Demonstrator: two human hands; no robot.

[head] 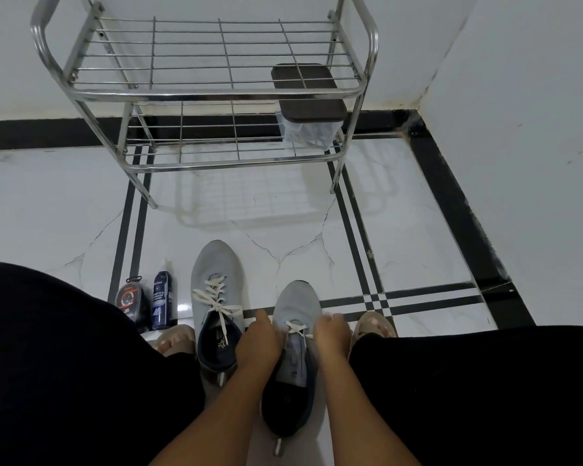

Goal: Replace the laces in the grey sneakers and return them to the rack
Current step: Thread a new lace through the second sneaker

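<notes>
**Lacing of the second grey sneaker under way; rack not yet refilled**

Head view. Two grey sneakers stand side by side on the floor (418, 250), toes toward the rack (199, 92), between the seated person's knees. The left sneaker (216, 297) carries a white lace (216, 294) crossed through several rows of eyelets and ending in loose tails that fall toward its opening; it appears fully threaded, though whether it is tied cannot be told. The right sneaker (295, 331) shows only a short run of lace (297, 327) near the lowest eyelets, the upper rows being bare. The left hand (260, 338) rests at that shoe's left edge with fingers curled, apparently pinching one lace end; the right hand (332, 334) is curled at the right edge, apparently pinching the other end. Neither grip is sharply resolved. By this evidence, roughly half the lacing is done: most of the second shoe is left, then both shoes go to the rack, whose two wire shelves hold no sneakers. A lidded container (308, 105) sits on the lower shelf at the right. Two shoe-care items (148, 301) stand left of the shoes.
</notes>
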